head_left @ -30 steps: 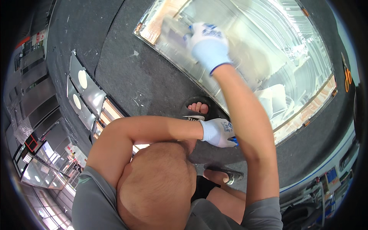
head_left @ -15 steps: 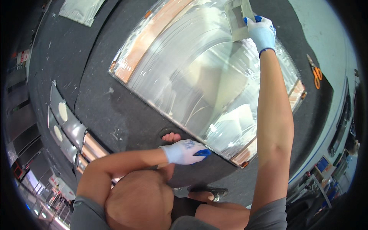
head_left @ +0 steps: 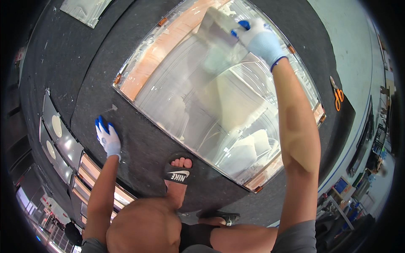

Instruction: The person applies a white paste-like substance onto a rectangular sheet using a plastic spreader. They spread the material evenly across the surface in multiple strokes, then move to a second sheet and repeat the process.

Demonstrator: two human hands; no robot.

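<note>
A large flat rectangular panel (head_left: 177, 90) lies askew before me, its surface smeared with a wet, shiny whitish film in arcing streaks. Copper-coloured strips (head_left: 130, 86) run along its ends. Over its far part, my right hand (head_left: 259, 40), in a white and blue glove, grips a flat grey rectangular spreader (head_left: 216, 31) by its near edge; motion blurs the plate. Off to the left, my left hand (head_left: 109, 137), gloved alike, rests on the black mat (head_left: 139, 130) with its fingers stretched out and nothing in it.
Orange-handled scissors (head_left: 337, 95) lie right of the panel near the mat's edge. A pale flat plate (head_left: 86, 10) lies at the far left. Dark panels with cream ovals (head_left: 57, 125) are by my left forearm. My sandalled foot (head_left: 177, 173) stands at the panel's near edge.
My right hand has swept the spreader leftward across the panel. My left hand has left the panel's near edge and moved left onto the mat, fingers now spread.
</note>
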